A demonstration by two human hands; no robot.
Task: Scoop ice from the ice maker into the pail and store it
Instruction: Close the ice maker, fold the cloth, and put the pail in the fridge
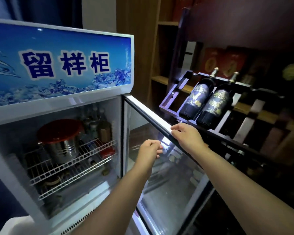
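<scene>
1. The white display fridge (41, 114) fills the 9 o'clock side of the view, with a blue sign (66, 65) of Chinese characters across its top.
2. Its glass door (168, 184) stands swung open toward 5 o'clock, so the inside is uncovered.
3. The steel pail (63, 148) stands upright on the upper wire shelf (92, 155) inside the fridge, at about 8 o'clock from the picture's middle. A red lid (59, 130) covers it.
4. Several small bottles (104, 131) stand just beside the pail at its 3 o'clock, toward the back of the same shelf.
5. The right hand (187, 135) is on the door's top rail (149, 114), with thumb and fingers curled over that edge and gripping it.
6. The left hand (149, 149) is at 8 o'clock from the right hand, near the door's inner face. Its fingers are loosely curled and nothing shows in them. I cannot tell whether they touch the door.
7. At 2 o'clock, two dark wine bottles (197, 97) lie tilted side by side on a dark rack (170, 99), well apart from the fridge's inside.
</scene>
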